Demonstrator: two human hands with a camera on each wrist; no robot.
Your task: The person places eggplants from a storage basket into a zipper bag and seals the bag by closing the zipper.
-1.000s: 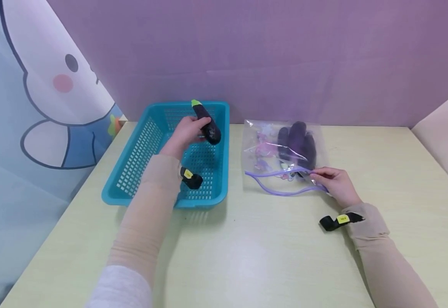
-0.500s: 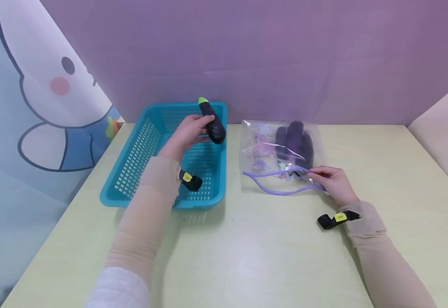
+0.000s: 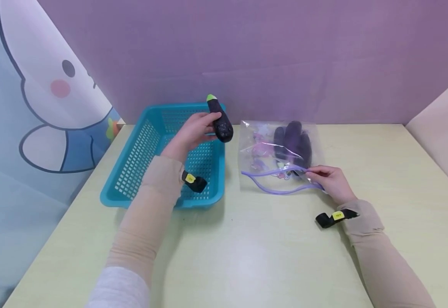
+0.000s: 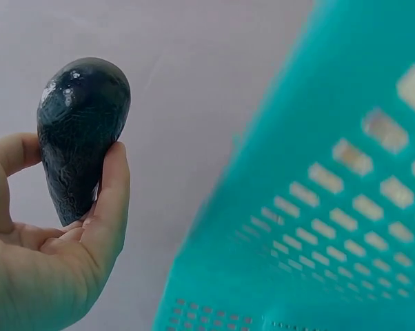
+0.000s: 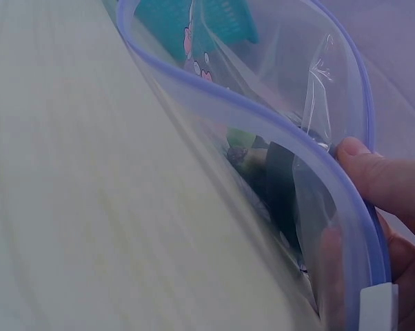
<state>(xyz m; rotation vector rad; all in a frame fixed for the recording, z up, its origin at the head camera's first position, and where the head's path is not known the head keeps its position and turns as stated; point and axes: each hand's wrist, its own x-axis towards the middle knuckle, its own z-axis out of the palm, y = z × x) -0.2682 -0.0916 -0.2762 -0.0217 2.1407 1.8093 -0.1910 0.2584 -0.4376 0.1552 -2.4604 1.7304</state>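
My left hand [image 3: 197, 128] grips a dark purple eggplant [image 3: 222, 124] with a green stem end, above the right rim of the teal basket [image 3: 106, 194]. In the left wrist view, thumb and fingers lie on either side of the eggplant [image 4: 83, 131], its rounded end up. My right hand [image 3: 333, 183] pinches the purple-edged mouth of a clear zip bag [image 3: 260, 128] near its right corner. Several more eggplants [image 3: 293, 143] lie inside the bag. Its mouth gapes in the right wrist view, where a white slider [image 5: 378, 307] sits below the fingers.
The basket stands on the pale table [image 3: 254, 256], left of the bag. Behind both rises a purple cloth backdrop [image 3: 247, 55]. A blue cartoon curtain [image 3: 4, 179] hangs at the left, and a pale panel [image 3: 447, 132] at the right.
The left hand has carried the eggplant to the right, from over the basket's inside to above its right rim. The right hand still holds the bag's edge in about the same place.
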